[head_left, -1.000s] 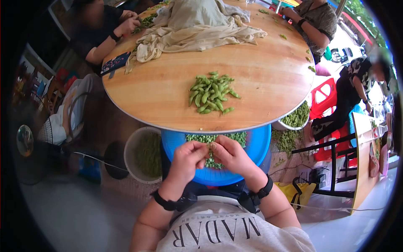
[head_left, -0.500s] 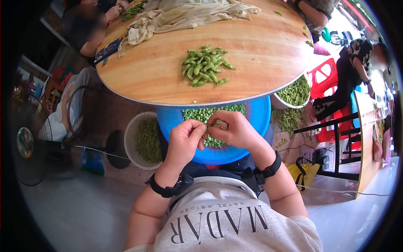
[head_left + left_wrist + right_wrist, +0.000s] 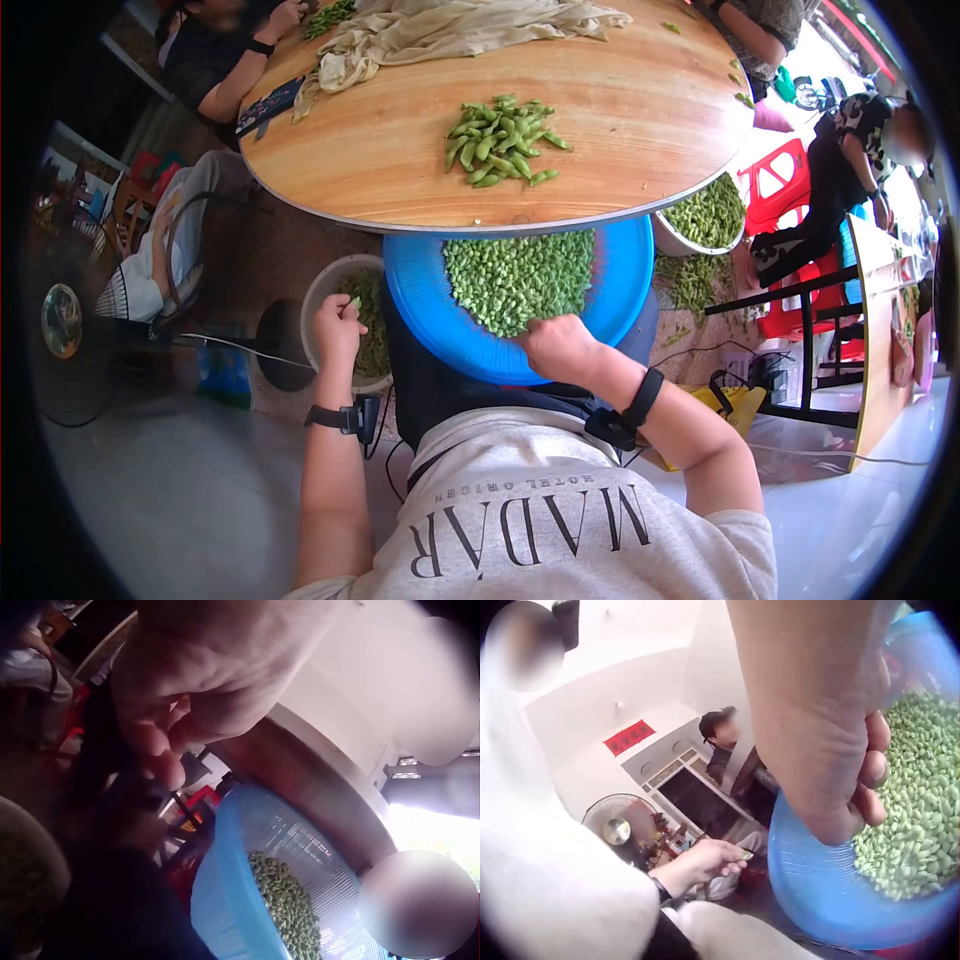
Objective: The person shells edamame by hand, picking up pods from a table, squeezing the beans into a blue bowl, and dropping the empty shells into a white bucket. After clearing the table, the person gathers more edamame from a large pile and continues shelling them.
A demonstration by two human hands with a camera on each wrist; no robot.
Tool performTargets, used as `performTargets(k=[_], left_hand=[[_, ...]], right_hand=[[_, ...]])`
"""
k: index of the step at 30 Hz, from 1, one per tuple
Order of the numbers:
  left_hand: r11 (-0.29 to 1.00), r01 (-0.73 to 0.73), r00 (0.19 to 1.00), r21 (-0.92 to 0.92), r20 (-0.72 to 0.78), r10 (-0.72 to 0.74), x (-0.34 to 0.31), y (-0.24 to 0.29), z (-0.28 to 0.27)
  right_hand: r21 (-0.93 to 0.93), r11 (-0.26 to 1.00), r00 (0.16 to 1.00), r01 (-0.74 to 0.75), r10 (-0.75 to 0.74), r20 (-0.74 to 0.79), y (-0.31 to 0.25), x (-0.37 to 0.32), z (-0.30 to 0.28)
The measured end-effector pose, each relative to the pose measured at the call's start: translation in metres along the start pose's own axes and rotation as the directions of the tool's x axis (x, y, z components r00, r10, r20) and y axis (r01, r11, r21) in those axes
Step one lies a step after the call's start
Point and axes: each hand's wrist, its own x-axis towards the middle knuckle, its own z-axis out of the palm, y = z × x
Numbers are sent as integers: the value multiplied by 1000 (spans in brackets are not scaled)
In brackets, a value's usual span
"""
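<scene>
We see shelled green beans [image 3: 520,280] in a blue basket [image 3: 425,310], which lies across the seated person's thighs, probably so that small beans fall within easy reach. The right hand [image 3: 563,348] is over the basket's near side, close to the beans, fingers curled inward; we cannot tell whether anything is inside them. The left hand [image 3: 340,335], well apart from it, pinches a small green pod piece [image 3: 744,856] between thumb and fingertips, left of the basket and above a pale bucket [image 3: 309,325] of green pods, as if to keep it clear of the beans.

Just beyond the basket stands a round wooden bench [image 3: 330,170]; its edge overhangs the basket's far side. On it, straight beyond the basket, whole pods [image 3: 498,145] are heaped, seemingly to suit both hands. Farther beyond the basket, a crumpled pale cloth [image 3: 440,40] lies on the bench. Right of the basket we see a white bucket [image 3: 690,246] full of pods, with loose pods [image 3: 697,282] on the floor beside it.
</scene>
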Motion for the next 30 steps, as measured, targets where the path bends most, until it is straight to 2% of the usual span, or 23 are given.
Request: performTargets(k=[3,4,5,7,8,9,11,12,13,15,16,17,18,21,22,24,25,26,27,28,29,30], left_hand=[[996,59,998,72,14,-60,4,-20,0],[992,77,997,100,15,-79,6,-28,1],[991,99,995,91,-4,-99,9,-40,1],[988,137,990,65,-42,-134,10,-44,1],[971,215,977,108,-29,-213,9,-45,-2],[963,109,993,247,-77,-93,8,-47,-1],[849,-71,980,523,-122,157,8,-54,0],[896,-12,991,444,-115,70,7,-41,-1],[900,-66,987,430,-104,122,6,-30,-1],[899,-176,970,400,-86,228,4,-6,2],[999,-12,1000,52,-19,13,0,20,4],[995,-100,995,-11,-11,100,-6,38,8],[989,-97,993,-111,51,103,-11,56,13],[915,-60,946,-399,269,180,-27,108,21],[892,-36,916,-451,341,209,-33,125,22],[834,61,839,-548,481,255,-40,154,22],[799,146,804,-584,540,248,-41,168,24],[748,260,783,-611,587,207,-39,177,27],[687,372,754,-624,635,169,-38,185,31],[765,94,832,-637,472,291,-42,194,37],[790,-191,845,-583,312,435,-46,203,43],[754,-458,792,-471,168,587,-47,207,48]], right_hand=[[74,994,993,75,-82,89,-4,-3,-5],[92,995,975,49,-67,210,-7,-3,2],[113,993,965,41,-68,253,-7,-3,13],[153,988,977,36,-67,203,-10,-7,9],[240,971,982,-4,-41,185,-9,-9,3],[312,950,988,-26,-24,156,-8,-11,-7],[545,834,996,92,-66,-67,-4,-16,-44],[586,801,985,124,-27,-172,-1,-19,-66],[620,768,962,163,16,-273,5,-19,-90],[663,747,878,54,281,-388,16,-16,-126],[570,821,813,25,315,-489,27,-6,-137],[471,882,738,-17,329,-589,38,5,-147],[440,897,722,-37,328,-609,47,15,-152],[241,962,775,-131,251,-580,75,46,-147],[323,941,838,-102,256,-483,82,51,-147],[341,939,844,-35,210,-493,86,51,-153],[355,935,849,-3,190,-493,84,49,-154],[447,892,852,64,184,-491,81,46,-157],[534,843,891,66,191,-411,76,41,-162],[621,782,924,56,195,-328,70,35,-167],[703,711,950,37,192,-244,66,29,-170],[778,627,967,50,166,-196,65,26,-170]])
